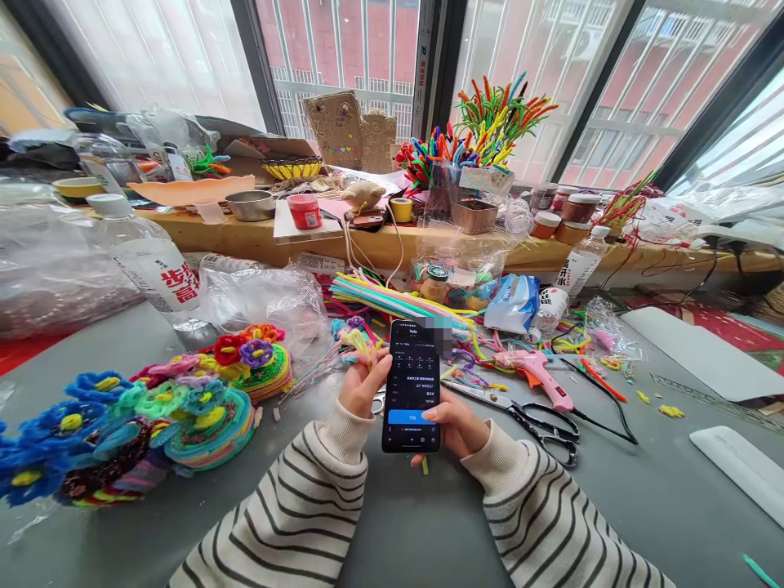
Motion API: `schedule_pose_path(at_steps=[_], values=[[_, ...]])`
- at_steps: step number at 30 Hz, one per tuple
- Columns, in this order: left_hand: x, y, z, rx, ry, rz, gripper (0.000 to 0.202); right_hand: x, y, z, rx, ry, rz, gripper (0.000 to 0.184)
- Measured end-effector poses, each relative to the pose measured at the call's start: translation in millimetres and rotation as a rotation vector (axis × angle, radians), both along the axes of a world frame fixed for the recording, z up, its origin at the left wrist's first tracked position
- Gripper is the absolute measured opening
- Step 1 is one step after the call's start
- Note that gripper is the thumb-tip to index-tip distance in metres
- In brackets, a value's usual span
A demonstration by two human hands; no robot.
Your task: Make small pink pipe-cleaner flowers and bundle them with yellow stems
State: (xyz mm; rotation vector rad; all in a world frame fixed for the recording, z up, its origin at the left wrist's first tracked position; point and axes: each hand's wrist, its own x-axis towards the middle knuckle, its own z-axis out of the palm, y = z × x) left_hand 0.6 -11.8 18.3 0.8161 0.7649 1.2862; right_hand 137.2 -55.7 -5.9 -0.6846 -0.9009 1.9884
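Note:
A smartphone [413,388] with a dark screen and a blue button near the bottom stands tilted up in front of me. My left hand [360,385] grips its left edge; pale yellow fuzzy strands show beside those fingers, and I cannot tell if they are held. My right hand [458,423] is closed around the lower right side, its thumb on the screen at the blue button. Black-handled scissors [545,429] lie just right of that hand. Beyond them is a pink glue gun [542,377]. A bundle of pastel pipe cleaners [392,298] lies behind the phone.
Pipe-cleaner flower pieces [208,408] cover the left of the grey table [422,531]. A large plastic bottle [150,265] stands behind them. On the wooden ledge [233,237] are jars, bowls and colourful pipe cleaners [490,135]. A black cord [616,412] trails from the glue gun.

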Motion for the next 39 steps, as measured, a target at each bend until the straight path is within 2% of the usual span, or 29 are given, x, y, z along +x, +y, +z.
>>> schedule_pose_path(at_steps=[4,9,19,28,36,39], values=[[2.9,-2.2,0.3,-0.079,0.039,0.036,0.031,0.0,0.0,-1.3,0.005,-0.001,0.030,0.043],[0.7,-1.4,1.1,-0.046,0.057,0.031,0.040,0.4,-0.1,-1.2,0.029,-0.012,0.065,0.043],[-0.6,-2.0,0.3,0.022,0.072,0.031,0.036,1.6,-2.0,0.6,0.037,-0.043,0.034,0.043],[0.2,-1.9,1.2,-0.052,-0.044,-0.014,0.036,3.1,-1.2,-2.9,0.052,-0.068,0.012,0.044],[-1.3,-3.7,3.3,-0.047,0.010,-0.025,0.037,3.4,-0.3,-4.1,0.047,-0.029,0.014,0.048],[-0.2,-3.3,0.7,-0.013,0.053,0.008,0.036,3.4,-0.7,-3.3,0.039,-0.027,0.012,0.051]])
